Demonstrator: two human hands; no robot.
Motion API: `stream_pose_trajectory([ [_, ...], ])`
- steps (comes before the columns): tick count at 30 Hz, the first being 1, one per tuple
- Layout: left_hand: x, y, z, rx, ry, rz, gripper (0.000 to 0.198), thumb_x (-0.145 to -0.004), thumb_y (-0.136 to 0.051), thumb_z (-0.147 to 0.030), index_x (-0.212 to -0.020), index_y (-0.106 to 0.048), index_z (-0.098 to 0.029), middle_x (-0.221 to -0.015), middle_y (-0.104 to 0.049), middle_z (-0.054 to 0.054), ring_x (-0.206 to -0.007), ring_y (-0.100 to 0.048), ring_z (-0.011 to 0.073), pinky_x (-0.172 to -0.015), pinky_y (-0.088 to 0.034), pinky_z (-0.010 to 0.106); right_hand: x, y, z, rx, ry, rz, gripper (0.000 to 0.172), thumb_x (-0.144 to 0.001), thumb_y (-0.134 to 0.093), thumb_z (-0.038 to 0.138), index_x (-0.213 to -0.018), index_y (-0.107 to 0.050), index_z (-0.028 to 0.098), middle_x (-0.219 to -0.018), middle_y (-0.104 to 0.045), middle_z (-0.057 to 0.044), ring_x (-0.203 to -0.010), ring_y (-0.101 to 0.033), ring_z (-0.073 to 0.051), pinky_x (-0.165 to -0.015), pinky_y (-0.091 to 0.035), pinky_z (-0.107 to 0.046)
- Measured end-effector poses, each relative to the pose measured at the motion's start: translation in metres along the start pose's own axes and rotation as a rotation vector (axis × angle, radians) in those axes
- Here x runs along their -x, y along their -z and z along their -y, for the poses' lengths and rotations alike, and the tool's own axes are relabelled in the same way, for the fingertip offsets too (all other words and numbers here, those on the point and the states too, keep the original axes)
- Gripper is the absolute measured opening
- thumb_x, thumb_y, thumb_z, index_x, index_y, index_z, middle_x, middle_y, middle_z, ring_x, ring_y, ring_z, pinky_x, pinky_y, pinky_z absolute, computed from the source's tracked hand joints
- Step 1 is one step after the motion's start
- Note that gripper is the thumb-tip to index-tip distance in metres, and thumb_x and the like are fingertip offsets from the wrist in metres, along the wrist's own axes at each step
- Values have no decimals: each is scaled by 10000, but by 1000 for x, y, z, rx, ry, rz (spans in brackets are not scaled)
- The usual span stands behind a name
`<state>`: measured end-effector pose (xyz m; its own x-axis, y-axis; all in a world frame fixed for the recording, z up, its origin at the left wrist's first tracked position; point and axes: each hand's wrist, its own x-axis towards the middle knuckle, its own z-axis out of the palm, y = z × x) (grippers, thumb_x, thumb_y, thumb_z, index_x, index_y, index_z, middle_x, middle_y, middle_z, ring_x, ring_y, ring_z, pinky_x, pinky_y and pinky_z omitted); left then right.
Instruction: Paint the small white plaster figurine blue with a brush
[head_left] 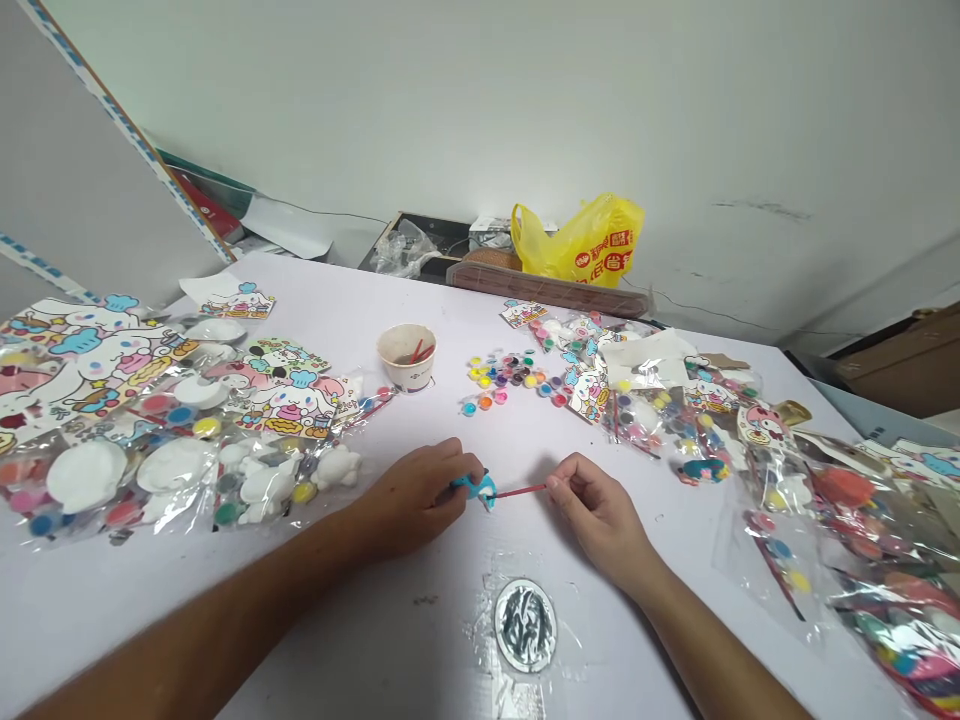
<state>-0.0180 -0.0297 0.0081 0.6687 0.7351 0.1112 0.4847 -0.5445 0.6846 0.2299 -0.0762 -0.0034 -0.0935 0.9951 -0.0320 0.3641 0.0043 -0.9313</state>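
Observation:
Near the middle of the table, my left hand (424, 495) is closed on a small blue and white figure (480, 488), partly hidden by the fingers. My right hand (600, 510) pinches a thin red brush (523, 490) near its right end. The brush lies level, its tip touching the figure or right against it. Behind the hands stands a paper cup (406, 372) with red sticks in it. Small paint pots (517, 372) of many colours are grouped to the right of the cup.
Bagged white figures with paints (176, 470) cover the left side. More bags (780, 490) lie along the right, near a small painted figure (703, 470). A round dark disc (525, 625) sits in front. A yellow bag (585, 242) stands behind the table's far edge.

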Motion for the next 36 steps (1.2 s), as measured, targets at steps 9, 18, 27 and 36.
stream_pose_trajectory([
  [9, 1, 0, -1, 8, 17, 21, 169, -842, -438, -102, -910, -554, -204, -802, -480, -14, -672, -444, 139, -607, -316, 254, 2, 2, 0, 11, -5, 16, 328, -948, -517, 482, -763, -491, 212, -618, -413, 46, -570, -342, -129, -532, -274, -262],
  [18, 0, 1, 1, 17, 11, 24, 170, -849, -431, -108, -919, -553, -202, -808, -480, -14, -673, -441, 138, -606, -308, 255, 2, 6, 0, 19, -15, 34, 331, -954, -508, 483, -764, -474, 213, -628, -416, 45, -584, -352, -132, -545, -283, -263],
  [27, 1, 1, 1, 2, 16, 46, 176, -845, -431, -111, -930, -552, -208, -810, -478, -16, -666, -432, 141, -606, -305, 258, 2, 6, -2, 17, -3, 44, 328, -956, -507, 483, -771, -472, 214, -637, -407, 44, -590, -339, -134, -548, -274, -268],
  [36, 0, 0, 2, 9, 17, 47, 176, -845, -425, -113, -927, -549, -207, -816, -481, -13, -689, -447, 146, -620, -310, 264, 2, 6, -2, 11, 8, 49, 333, -960, -503, 480, -765, -461, 214, -639, -412, 42, -594, -352, -135, -551, -280, -269],
])
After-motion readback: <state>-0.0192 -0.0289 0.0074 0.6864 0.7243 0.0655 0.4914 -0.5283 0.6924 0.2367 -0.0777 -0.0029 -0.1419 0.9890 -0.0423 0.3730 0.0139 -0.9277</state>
